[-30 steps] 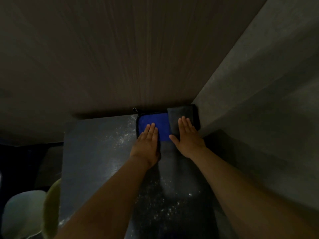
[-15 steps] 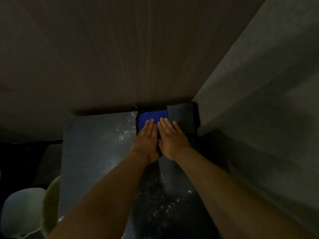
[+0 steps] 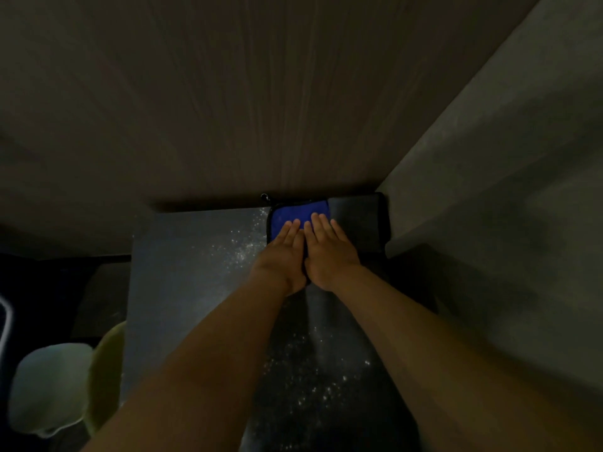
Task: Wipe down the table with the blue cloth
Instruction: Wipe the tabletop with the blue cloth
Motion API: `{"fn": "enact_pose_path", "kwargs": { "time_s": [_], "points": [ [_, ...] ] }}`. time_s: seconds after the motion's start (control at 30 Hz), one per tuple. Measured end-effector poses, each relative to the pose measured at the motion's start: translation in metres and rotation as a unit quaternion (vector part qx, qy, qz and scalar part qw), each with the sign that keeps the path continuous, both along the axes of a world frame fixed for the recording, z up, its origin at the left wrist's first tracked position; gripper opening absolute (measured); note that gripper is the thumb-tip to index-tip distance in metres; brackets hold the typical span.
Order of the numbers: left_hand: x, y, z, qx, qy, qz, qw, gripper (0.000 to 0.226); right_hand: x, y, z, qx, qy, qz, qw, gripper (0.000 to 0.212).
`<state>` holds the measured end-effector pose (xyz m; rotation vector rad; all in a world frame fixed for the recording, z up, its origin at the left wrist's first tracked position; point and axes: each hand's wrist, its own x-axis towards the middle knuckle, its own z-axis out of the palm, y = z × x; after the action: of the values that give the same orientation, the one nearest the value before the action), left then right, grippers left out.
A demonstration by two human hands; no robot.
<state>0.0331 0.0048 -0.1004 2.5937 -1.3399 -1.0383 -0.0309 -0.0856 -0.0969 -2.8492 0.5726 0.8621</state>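
Both hands are lying flat with fingers spread, side by side, pressing the blue cloth [image 3: 298, 214] at centre frame, in the bench's [image 3: 182, 256] far right corner. The left hand [image 3: 283, 252] is sitting nearer the speckled stretch running leftward; the right hand [image 3: 329, 251] is nearer the wall.

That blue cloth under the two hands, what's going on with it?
A person is wiping a dark table with a blue cloth. Both hands lie flat, side by side, on the cloth: the left hand and the right hand, fingers outstretched. The cloth sits at the table's far edge, in the corner where the walls meet. Pale specks still dot the tabletop beside and behind the hands, so the job looks unfinished.
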Motion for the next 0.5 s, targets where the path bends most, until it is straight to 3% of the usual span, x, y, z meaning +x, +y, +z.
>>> {"fn": "enact_pose_path", "kwargs": {
  "time_s": [0.17, 0.5],
  "points": [
    [0.009, 0.003, -0.001, 0.048, -0.051, -0.011, 0.997, 0.094, 0.019, 0.006, 0.006, 0.020, 0.027, 0.007, 0.999, 0.067],
    [0.021, 0.021, 0.002, 0.063, -0.060, -0.015, 0.996, 0.098, 0.035, 0.023, 0.012, 0.074, 0.045, -0.016, 0.996, 0.070]
  ]
}}
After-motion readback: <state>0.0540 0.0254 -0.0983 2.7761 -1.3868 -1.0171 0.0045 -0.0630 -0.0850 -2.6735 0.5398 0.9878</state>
